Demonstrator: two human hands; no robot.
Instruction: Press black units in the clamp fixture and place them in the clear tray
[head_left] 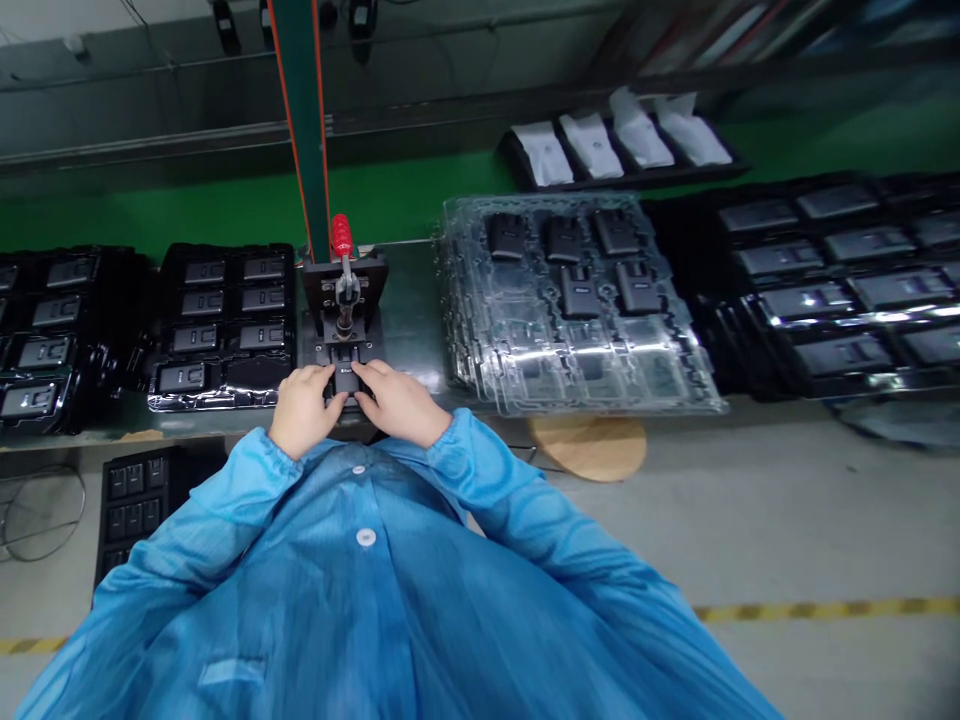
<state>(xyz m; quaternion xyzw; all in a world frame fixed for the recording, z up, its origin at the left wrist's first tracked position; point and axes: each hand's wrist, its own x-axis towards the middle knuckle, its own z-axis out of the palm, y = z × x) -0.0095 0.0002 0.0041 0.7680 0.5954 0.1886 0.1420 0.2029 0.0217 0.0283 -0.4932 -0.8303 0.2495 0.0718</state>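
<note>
A small black plastic case point(346, 380) with a white mark on its face lies at the front of a toggle clamp fixture point(345, 290). My left hand point(304, 405) grips it from the left, thumb at the near edge and fingers along the side. On the opposite side, my right hand point(401, 402) holds the same case with thumb and fingers. The clamp's red handle point(341, 235) stands upright behind the case. Whether the case is fully seated in the fixture cannot be told.
Left of the fixture lies a black tray point(225, 400) of similar cases, with another stack point(75, 330) beyond. Stacked clear trays point(517, 370) hold several cases on the right, beside black trays point(840, 290). White pouches point(596, 145) sit behind. A round wooden stool point(592, 445) stands below.
</note>
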